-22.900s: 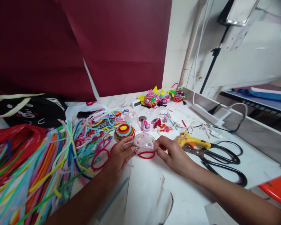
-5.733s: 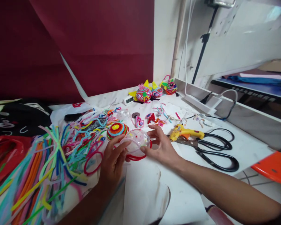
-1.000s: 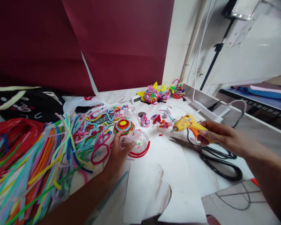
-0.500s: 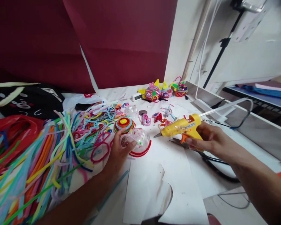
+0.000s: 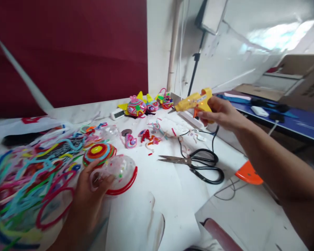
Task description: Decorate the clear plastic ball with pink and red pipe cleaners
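My left hand [image 5: 91, 186] grips a clear plastic half-ball [image 5: 124, 167] by a pale looped strip. Red pipe cleaner runs around the half-ball's rim, and small coloured bits show on it. Raised over the table's right side, my right hand [image 5: 216, 111] is closed around the handle of a yellow hot glue gun [image 5: 192, 103]. The gun's metal nozzle points left, apart from the half-ball. Right behind the half-ball sits a dome [image 5: 101, 153] coiled in coloured pipe cleaner. Black-handled scissors [image 5: 191, 160] lie partly spread on the white paper, below the glue gun.
Loose pipe cleaners [image 5: 28, 184] cover the table's left side. Finished pipe-cleaner figures [image 5: 136, 105] stand at the back beside a small white digital display [image 5: 117, 114]. An orange object [image 5: 248, 173] is at the right edge. A lamp stand [image 5: 195, 62] rises behind.
The view has swung right. My right hand has lifted the glue gun up and away from the half-ball, uncovering the scissors. My left hand keeps its hold on the half-ball.
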The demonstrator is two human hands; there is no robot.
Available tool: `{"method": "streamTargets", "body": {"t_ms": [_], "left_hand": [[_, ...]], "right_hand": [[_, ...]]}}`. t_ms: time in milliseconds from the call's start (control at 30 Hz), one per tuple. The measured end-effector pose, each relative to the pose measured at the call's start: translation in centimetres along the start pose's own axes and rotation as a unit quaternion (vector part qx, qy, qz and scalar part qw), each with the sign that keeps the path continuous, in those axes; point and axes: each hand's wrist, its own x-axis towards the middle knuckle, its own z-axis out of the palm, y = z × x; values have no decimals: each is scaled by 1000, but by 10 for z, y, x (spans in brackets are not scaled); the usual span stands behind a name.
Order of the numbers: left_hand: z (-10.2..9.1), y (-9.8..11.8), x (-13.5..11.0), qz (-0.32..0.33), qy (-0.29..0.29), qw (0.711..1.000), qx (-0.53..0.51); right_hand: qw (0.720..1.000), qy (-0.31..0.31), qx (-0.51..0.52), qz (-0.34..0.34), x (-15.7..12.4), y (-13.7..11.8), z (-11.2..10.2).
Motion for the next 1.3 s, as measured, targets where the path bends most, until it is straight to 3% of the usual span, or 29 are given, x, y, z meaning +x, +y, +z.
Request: {"method": "streamTargets", "body": {"t_ms": [100, 233, 533, 733, 867, 933, 1100, 1200, 1300], "left_hand": [[3, 6, -2, -60, -6, 998, -25], [10, 17, -7, -73, 2, 997, -22], [16, 24, -12, -81, 13, 997, -12], [18, 25, -10, -80, 19, 997, -14], [19, 31, -13, -67, 16, 998, -3], [20, 35, -16, -71, 11, 997, -5], [28, 37, -21, -42, -23, 997, -64], [34, 32, -20, -21, -16, 996, -85], [37, 24, -18, -17, -19, 997, -74]], "right_hand": [[1000, 23, -3, -12, 4, -13, -26], [997, 35, 7, -66, 4, -34, -46], [981, 85, -55, -163, 31, -78, -66], [947, 136, -54, -287, 58, -102, -67], [950, 134, 3, -282, 55, -98, -40], [964, 107, 58, -238, 44, -87, -17], [978, -57, 185, -72, 6, -43, 50], [974, -140, 180, 12, -12, -23, 82], [961, -205, 173, 61, -25, -13, 100]]}}
